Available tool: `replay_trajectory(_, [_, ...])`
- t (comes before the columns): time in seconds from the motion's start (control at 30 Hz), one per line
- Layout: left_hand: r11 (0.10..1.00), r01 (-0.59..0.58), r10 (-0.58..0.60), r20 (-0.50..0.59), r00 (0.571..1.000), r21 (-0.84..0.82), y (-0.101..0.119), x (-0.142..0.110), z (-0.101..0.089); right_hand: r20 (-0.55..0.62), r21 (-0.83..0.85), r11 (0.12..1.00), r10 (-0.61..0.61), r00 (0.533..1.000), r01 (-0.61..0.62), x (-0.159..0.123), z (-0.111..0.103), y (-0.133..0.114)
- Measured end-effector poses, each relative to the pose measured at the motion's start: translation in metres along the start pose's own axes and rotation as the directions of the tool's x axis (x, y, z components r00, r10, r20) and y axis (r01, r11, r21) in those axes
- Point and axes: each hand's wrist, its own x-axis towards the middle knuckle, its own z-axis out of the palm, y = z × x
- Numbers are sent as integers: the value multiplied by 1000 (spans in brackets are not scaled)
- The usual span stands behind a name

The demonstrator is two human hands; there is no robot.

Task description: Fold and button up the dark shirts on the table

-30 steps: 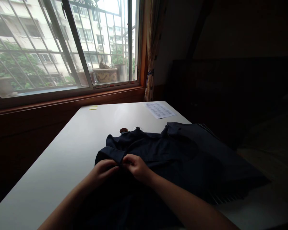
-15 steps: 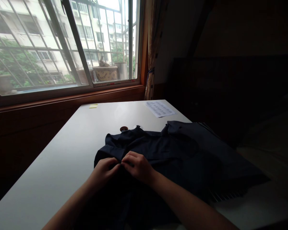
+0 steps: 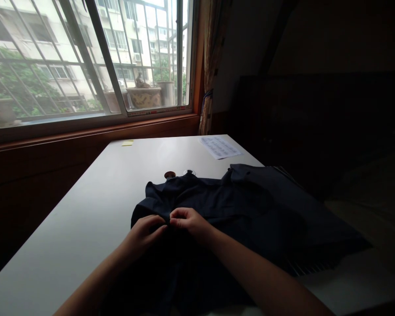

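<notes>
The right hand (image 3: 191,223) has shifted slightly away from the left hand (image 3: 145,229). Both pinch the dark garment (image 3: 246,217) near its left end; its length extends rightward across the bench (image 3: 75,219).

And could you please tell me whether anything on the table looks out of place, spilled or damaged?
Nothing stands out: no spill or damage shows on the lit table. The dark cloth is rumpled, but the left hand and right hand seem to pinch it; its shaded parts are unclear.
</notes>
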Motion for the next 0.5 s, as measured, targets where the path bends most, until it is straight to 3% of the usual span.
replay_trajectory(0.13, [1000, -21, 21, -4, 1000, -15, -1, 0, 1, 21, 137, 988, 63, 998, -66, 0, 1, 0])
replay_trajectory(0.27, [1000, -23, 23, -18, 1000, -5, -2, -1, 2, 5, 158, 984, 76, 997, -76, -1, 3, 1])
replay_trajectory(0.37, [999, -18, 19, -25, 1000, 31, -3, -1, 3, -29, 35, 999, 13, 999, -12, -2, 3, 0])
replay_trajectory(0.5, [996, 6, -1, -48, 999, 94, -1, -1, 6, -81, -266, 958, -131, 988, 106, -4, 0, -1])
